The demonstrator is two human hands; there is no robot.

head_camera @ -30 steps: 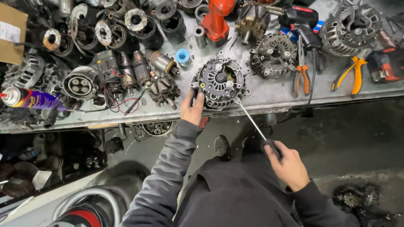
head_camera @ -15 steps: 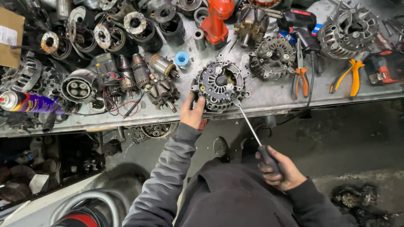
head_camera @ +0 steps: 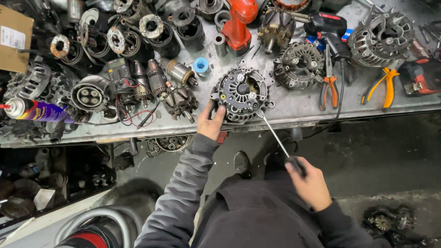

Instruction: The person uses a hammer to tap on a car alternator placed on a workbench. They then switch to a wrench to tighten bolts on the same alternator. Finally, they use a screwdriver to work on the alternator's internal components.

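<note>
Two hands work on one alternator point(head_camera: 242, 94), which sits at the near edge of the grey tabletop point(head_camera: 298, 108), well inside a crowd of rotors, housings and other parts. Left of the left hand's grip lie a spray can point(head_camera: 32, 110) and a loose armature point(head_camera: 180, 102), near but apart from it. The left hand point(head_camera: 212, 124) is closed on the alternator's lower left rim, fingers curled over the edge, steadying it. The casing looks like cast metal: heavy, stiff, ribbed and probably greasy, so the rim and mounting ears seem the safest places to hold, away from the finer terminals on its face. Right of that grip, a long screwdriver point(head_camera: 274, 133) runs from the alternator's lower right side down to the right hand point(head_camera: 311, 183), which is wrapped tight round the dark handle. Further right, orange pliers point(head_camera: 329, 89) lie untouched.
</note>
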